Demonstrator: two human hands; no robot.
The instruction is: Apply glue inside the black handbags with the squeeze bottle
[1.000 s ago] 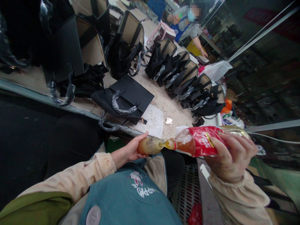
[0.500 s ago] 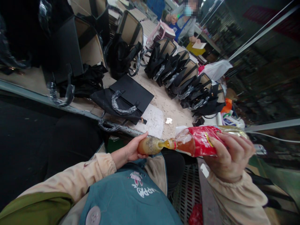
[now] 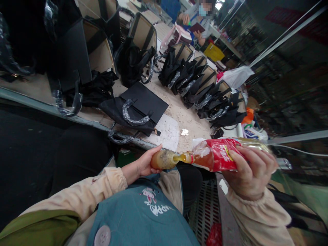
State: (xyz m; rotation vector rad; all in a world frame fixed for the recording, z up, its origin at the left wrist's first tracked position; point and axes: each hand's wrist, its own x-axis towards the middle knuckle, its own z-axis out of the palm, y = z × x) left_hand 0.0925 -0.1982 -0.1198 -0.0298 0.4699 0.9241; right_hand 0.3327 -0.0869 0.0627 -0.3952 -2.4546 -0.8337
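My left hand (image 3: 146, 163) is closed round a small grimy jar (image 3: 165, 159), tilted with its mouth toward the right. My right hand (image 3: 253, 167) grips a large bottle (image 3: 222, 154) with a red label, held almost level. Amber-yellow liquid shows at the bottle's neck, and a yellowish stream or spout reaches into the jar's mouth; which of the two I cannot tell. Just beyond the jar, a black handbag (image 3: 140, 106) lies at the table's near edge, its handles wrapped in clear plastic.
Several black bags (image 3: 202, 82) stand in a row on the worktable (image 3: 164, 89), with more at the left (image 3: 84, 58). Across the table a person (image 3: 200, 24) holds a dark flat piece. A white plastic bag (image 3: 235, 77) lies at the right. Below is a perforated stool (image 3: 206, 201).
Both hands keep almost the same pose, with jar and bottle together; my right hand has shifted very slightly. Across the table, the person now holds up a dark piece instead of a pale one.
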